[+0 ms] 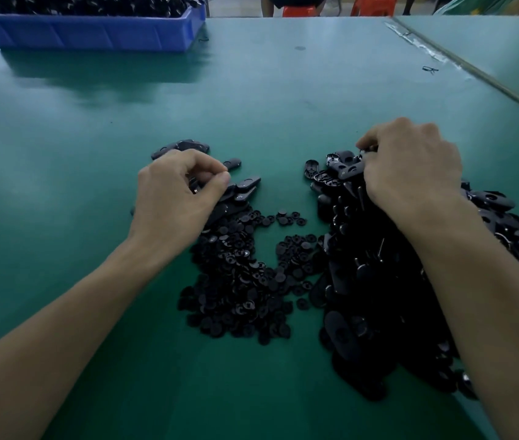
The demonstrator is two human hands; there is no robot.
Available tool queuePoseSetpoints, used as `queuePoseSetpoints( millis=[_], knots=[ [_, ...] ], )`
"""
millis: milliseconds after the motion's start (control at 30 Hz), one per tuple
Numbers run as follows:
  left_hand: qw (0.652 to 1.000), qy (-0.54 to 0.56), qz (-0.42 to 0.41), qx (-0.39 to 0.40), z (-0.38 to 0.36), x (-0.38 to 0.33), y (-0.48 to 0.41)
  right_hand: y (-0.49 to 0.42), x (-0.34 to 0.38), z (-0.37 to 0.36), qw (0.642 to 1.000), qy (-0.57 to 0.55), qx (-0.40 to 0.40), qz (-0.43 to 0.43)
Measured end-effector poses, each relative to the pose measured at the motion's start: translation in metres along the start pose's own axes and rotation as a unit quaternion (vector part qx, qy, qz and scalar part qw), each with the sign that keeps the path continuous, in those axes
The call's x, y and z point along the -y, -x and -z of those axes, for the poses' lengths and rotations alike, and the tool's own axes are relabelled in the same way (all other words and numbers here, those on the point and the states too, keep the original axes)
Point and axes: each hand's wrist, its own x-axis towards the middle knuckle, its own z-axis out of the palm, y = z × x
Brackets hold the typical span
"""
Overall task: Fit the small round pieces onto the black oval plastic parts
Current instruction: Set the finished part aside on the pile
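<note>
A heap of small black round pieces lies on the green table in front of me. To its right sits a bigger heap of black oval plastic parts. A few more oval parts lie in a loose row at the far left of the round pieces. My left hand hovers over that row, fingers curled, pinching a small black piece between thumb and fingertips. My right hand rests on the far end of the oval heap with its fingers curled down into the parts; what they grip is hidden.
A blue plastic bin full of black parts stands at the back left. A seam with tape runs diagonally across the table at the right. A small black clip lies near it. Orange stools stand beyond the table.
</note>
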Motion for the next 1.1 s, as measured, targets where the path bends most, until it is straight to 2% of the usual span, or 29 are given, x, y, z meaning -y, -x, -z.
queuePoseSetpoints(
  millis=[133,200,267,367,500,633,800,1000,1100],
  knots=[
    [0.99,0.116,0.033,0.069,0.0,-0.014,0.002,0.006,0.006,0.005,0.995,-0.076,-0.055,0.029],
    [0.979,0.165,0.062,0.105,0.0,-0.021,0.004,0.014,0.015,0.009,0.982,-0.156,-0.061,0.083],
    [0.96,0.22,0.094,0.142,0.001,-0.029,0.006,0.027,0.025,0.011,0.957,-0.245,-0.017,0.153],
    [0.935,0.273,0.113,0.198,0.003,-0.039,0.011,0.047,0.031,0.002,0.92,-0.332,0.053,0.201],
    [0.917,0.322,0.11,0.21,0.005,-0.043,0.014,0.058,0.027,-0.012,0.877,-0.442,0.054,0.182],
    [0.908,0.34,0.105,0.222,0.004,-0.044,0.014,0.061,0.024,-0.015,0.856,-0.481,0.077,0.176],
    [0.899,0.377,0.13,0.182,0.004,-0.043,0.012,0.059,0.016,-0.015,0.842,-0.516,0.085,0.136],
    [0.887,0.4,0.133,0.187,0.004,-0.046,0.013,0.06,0.019,-0.013,0.802,-0.575,0.107,0.123],
    [0.884,0.401,0.132,0.199,0.005,-0.047,0.012,0.06,0.02,-0.014,0.794,-0.59,0.102,0.106]
  ],
)
